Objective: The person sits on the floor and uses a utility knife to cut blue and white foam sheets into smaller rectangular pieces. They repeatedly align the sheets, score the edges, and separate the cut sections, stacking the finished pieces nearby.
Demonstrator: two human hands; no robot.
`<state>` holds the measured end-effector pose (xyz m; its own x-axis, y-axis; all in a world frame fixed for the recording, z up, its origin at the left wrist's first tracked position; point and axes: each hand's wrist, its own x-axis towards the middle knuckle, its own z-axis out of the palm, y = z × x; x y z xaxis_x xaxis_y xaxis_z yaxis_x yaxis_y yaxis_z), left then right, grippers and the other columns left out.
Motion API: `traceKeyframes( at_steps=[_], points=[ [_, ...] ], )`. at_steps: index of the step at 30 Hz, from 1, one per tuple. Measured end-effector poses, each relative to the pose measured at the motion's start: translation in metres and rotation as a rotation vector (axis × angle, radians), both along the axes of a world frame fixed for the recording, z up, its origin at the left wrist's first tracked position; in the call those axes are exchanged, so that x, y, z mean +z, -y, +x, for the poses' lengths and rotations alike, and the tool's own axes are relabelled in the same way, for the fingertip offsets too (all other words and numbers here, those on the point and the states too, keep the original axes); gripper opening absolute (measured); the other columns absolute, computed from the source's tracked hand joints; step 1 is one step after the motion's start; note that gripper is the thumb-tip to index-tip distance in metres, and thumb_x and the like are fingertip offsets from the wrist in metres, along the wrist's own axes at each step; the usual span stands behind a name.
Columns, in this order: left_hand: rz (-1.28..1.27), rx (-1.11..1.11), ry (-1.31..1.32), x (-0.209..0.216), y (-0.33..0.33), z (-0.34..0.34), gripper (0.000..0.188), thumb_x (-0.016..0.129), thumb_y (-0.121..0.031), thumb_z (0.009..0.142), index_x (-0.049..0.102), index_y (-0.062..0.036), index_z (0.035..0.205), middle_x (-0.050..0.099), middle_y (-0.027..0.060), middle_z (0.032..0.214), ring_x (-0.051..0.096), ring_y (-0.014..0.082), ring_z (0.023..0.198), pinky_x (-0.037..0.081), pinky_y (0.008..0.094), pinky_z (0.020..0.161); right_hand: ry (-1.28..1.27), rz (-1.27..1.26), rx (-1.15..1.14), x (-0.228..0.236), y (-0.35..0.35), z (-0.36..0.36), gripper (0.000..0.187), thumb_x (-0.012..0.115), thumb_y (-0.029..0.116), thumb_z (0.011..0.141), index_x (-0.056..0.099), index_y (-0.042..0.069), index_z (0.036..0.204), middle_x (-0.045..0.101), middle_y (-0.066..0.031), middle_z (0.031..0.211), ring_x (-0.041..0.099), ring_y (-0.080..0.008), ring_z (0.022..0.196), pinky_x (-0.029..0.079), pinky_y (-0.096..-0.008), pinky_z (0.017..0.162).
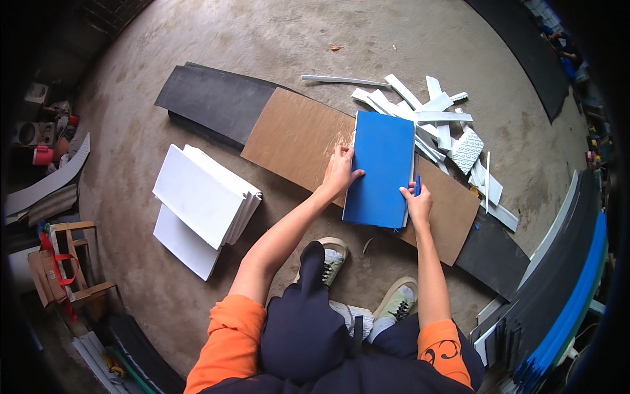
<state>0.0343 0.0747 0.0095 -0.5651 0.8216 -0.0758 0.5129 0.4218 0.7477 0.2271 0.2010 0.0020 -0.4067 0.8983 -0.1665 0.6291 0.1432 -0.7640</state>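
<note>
A rectangular blue board [380, 164] with pale edges lies across a long brown board [289, 131]. My left hand [340, 172] is closed on its left edge, the thumb resting on the blue face. At the opposite edge, my right hand [419, 200] holds a slim blue pen-like tool [417, 185] upright between its fingers. The right thumb also touches the blue board near its lower right side. Whether the tool is a pen or a cutter is too small to tell. Under the brown board, black sheets [210, 95] stick out at both ends.
White sheets [203, 190] are stacked on the floor at left. Beyond the blue board lies a pile of white offcut strips [440, 116]. Black and blue sheets [577, 276] line the right side. A small wooden stool [82, 262] stands at far left. My shoes [397, 299] are close below the boards.
</note>
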Motion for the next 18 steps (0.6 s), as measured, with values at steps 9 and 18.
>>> traceKeyframes(
  at_steps=[9, 18],
  points=[
    [-0.375, -0.44, -0.734, 0.033, -0.07, -0.046, 0.142, 0.082, -0.044, 0.028, -0.005, -0.0046, 0.134, 0.013, 0.0245, 0.135, 0.01, 0.0362, 0.127, 0.011, 0.0613, 0.096, 0.027, -0.036, -0.008, 0.004, 0.001, -0.007, 0.029, 0.073, 0.016, 0.063, 0.057, 0.0, 0.083, 0.058, -0.0043, 0.064, 0.056, -0.0128, 0.058, 0.045, -0.0265, 0.057],
    [-0.44, -0.589, -0.604, 0.025, -0.097, -0.055, 0.138, 0.084, -0.04, 0.026, 0.005, -0.0019, 0.133, 0.023, 0.0244, 0.13, 0.023, 0.0378, 0.122, 0.019, 0.0563, 0.098, 0.03, -0.086, -0.053, 0.005, 0.0, -0.003, 0.031, 0.073, 0.019, 0.063, 0.057, 0.002, 0.083, 0.06, -0.0059, 0.065, 0.058, -0.0172, 0.06, 0.046, -0.03, 0.058]
  ],
)
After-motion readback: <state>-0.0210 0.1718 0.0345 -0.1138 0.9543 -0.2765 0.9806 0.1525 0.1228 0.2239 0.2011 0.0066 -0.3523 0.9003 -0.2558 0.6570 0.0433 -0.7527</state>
